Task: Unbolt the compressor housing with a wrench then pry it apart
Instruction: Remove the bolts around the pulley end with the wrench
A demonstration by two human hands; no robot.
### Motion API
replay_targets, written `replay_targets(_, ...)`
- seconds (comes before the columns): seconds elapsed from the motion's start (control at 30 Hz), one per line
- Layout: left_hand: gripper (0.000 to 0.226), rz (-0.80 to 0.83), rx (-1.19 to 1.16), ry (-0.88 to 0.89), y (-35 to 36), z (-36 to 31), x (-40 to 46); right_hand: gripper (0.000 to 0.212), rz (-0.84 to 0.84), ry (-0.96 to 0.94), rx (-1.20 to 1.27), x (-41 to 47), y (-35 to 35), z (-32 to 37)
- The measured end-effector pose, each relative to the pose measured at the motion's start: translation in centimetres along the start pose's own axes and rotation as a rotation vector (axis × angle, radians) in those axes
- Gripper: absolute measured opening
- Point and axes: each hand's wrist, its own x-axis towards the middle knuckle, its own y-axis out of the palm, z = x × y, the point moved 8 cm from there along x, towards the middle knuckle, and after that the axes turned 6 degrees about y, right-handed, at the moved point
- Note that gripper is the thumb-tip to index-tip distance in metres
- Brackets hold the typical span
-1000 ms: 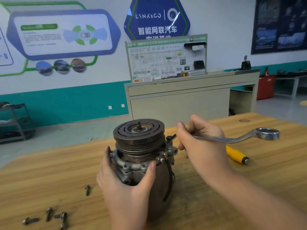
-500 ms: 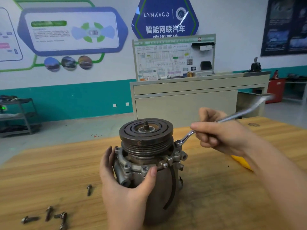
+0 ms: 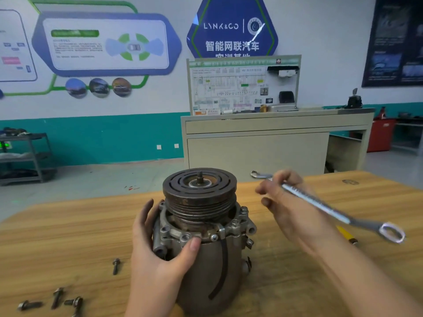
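The compressor stands upright on the wooden table, pulley on top, with bolt heads around its aluminium flange. My left hand grips the housing from the near left, thumb pressed on the flange rim. My right hand is blurred to the right of the pulley and holds a double ring wrench by its shaft. The wrench is lifted clear of the compressor; one ring points back left, the other hangs to the lower right.
Several removed bolts lie at the table's near left, one more bolt closer to the compressor. A yellow-handled tool lies on the table under the wrench. A beige cabinet stands behind the table.
The wrench came off the flange bolt on the right side. My right hand swung it up and away, turning it over in the air. My left hand kept its grip on the housing.
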Motion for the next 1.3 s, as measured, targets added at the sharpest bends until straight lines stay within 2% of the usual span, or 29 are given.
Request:
replay_targets(0.1, 0.091, -0.008, -0.014, -0.004, 0.0, -0.1, 0.0, 0.041, 0.093, -0.028, -0.284, -1.3, 1.7, -0.4)
replay_targets(0.17, 0.091, -0.013, -0.027, 0.000, -0.1, -0.2, 0.0, 0.035, 0.081, -0.022, -0.375, -1.4, 1.8, -0.5)
replay_targets(0.33, 0.092, -0.009, -0.041, 0.019, 0.0, -0.2, 0.1, 0.026, 0.090, 0.002, -0.389, -2.2, 2.5, -0.2)
replay_targets(0.43, 0.092, -0.007, -0.051, 0.029, 0.0, -0.3, 0.1, 0.037, 0.052, -0.023, -0.518, -2.4, 2.6, -0.2)
replay_targets(0.5, 0.091, -0.004, -0.051, 0.028, 0.0, -0.3, 0.1, 0.038, 0.039, -0.042, -0.579, -2.4, 2.8, -0.1)
replay_targets(0.63, 0.090, -0.007, -0.048, 0.014, -0.1, -0.1, 0.0, 0.024, 0.050, -0.035, -0.523, -2.5, 2.9, -0.2)
replay_targets(0.73, 0.090, 0.000, -0.033, 0.003, -0.1, -0.2, 0.0, 0.029, -0.003, -0.062, -0.617, -2.5, 2.5, 0.0)
replay_targets(0.9, 0.090, 0.008, -0.003, -0.002, -0.1, -0.2, -0.1, 0.025, 0.028, -0.046, -0.553, -2.6, 2.9, -0.3)
replay_targets(1.03, 0.088, 0.011, 0.017, 0.002, 0.0, -0.4, -0.2, 0.034, -0.027, -0.050, -0.610, -2.6, 2.4, -0.2)
replay_targets(1.13, 0.088, 0.017, 0.017, -0.003, 0.0, -0.5, -0.2, 0.021, 0.006, -0.054, -0.569, -2.7, 2.8, -0.1)
replay_targets(1.3, 0.091, 0.024, 0.024, -0.011, 0.0, -0.4, -0.1, 0.031, -0.022, -0.053, -0.610, -2.5, 2.3, -0.2)
